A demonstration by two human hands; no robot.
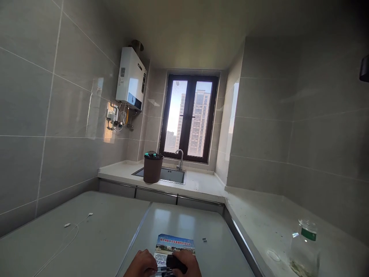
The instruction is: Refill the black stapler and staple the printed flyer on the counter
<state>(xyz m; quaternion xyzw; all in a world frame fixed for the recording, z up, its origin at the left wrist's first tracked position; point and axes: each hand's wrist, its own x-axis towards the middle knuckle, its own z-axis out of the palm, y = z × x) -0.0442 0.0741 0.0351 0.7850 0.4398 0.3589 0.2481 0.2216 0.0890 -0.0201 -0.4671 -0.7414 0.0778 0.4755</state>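
At the near edge, the right hand (pixel 188 262) has its fingers closed round a black-and-metal object (pixel 176 263), while the left hand (pixel 142 263) curls against the metal end, though whether those fingers truly grip it I cannot tell. The object is just over the lower part of a printed leaflet (pixel 175 241) on the bench (pixel 157 219), with small grey pieces (pixel 204 239) lying loose beyond the right hand. The handling looks under way rather than finished, but how much is done or left cannot be judged.
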